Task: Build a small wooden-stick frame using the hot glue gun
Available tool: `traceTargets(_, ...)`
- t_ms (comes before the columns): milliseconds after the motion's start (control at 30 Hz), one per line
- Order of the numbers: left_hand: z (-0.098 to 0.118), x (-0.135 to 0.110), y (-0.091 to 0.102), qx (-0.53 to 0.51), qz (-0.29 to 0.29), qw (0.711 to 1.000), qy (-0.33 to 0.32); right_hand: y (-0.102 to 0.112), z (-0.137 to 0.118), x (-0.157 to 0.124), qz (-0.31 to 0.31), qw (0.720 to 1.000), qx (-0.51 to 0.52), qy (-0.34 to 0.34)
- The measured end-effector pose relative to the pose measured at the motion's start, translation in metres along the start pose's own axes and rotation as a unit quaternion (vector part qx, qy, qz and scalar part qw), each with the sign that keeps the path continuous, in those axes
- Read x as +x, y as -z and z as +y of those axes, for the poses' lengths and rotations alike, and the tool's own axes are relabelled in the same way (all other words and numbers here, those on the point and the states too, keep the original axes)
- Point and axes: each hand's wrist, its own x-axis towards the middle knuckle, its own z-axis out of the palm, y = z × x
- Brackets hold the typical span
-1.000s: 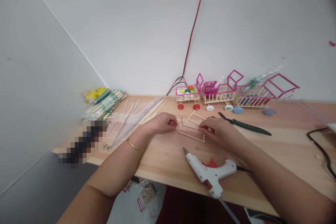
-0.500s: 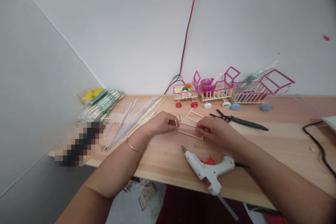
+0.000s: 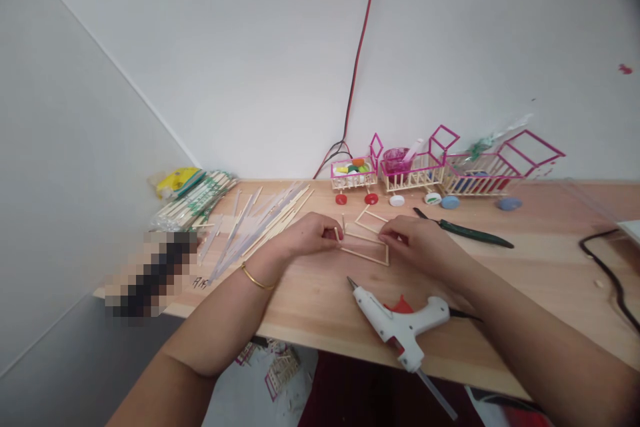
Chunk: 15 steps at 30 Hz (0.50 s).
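1. Pale wooden stick frame [image 3: 364, 245] is lying on the table [image 3: 525, 267] between my hands; I am reading no brand on it.
2. My left hand [image 3: 305, 235] is pinching the frame's left end, fingers closed on an upright stick.
3. My right hand [image 3: 417, 243] is curling over the frame's right corner; its fingertips are hidden, so I cannot tell how firmly it is gripping.
4. One white glue gun [image 3: 403, 323] is lying just in front of the frame, near the table's edge.
5. I am counting three pink-trimmed carts [image 3: 415, 173] by the wall and one pair of green pliers [image 3: 467, 232].
6. Writing beside the stick bundle [image 3: 200, 200] is too small to read; a patch left of it is blurred.
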Motion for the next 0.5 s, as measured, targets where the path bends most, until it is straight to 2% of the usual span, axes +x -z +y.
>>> traceTargets(167, -0.0049, 0.0013, -0.0016, -0.013, 0.002, 1.000, 0.003, 0.0029, -0.0009, -0.0007, -0.002, 1.000, 0.007, -0.005)
traceTargets(333, -0.0030, 0.0013, -0.0022, -0.017, -0.005, 1.000, 0.024, 0.0003, -0.0066, -0.0034, -0.033, 0.998, 0.012, 0.046)
traceTargets(500, -0.0018, 0.0015, -0.0018, 0.011, 0.000, 1.000, 0.007, -0.0038, -0.0091, -0.0048, -0.056, 0.997, -0.005, 0.059)
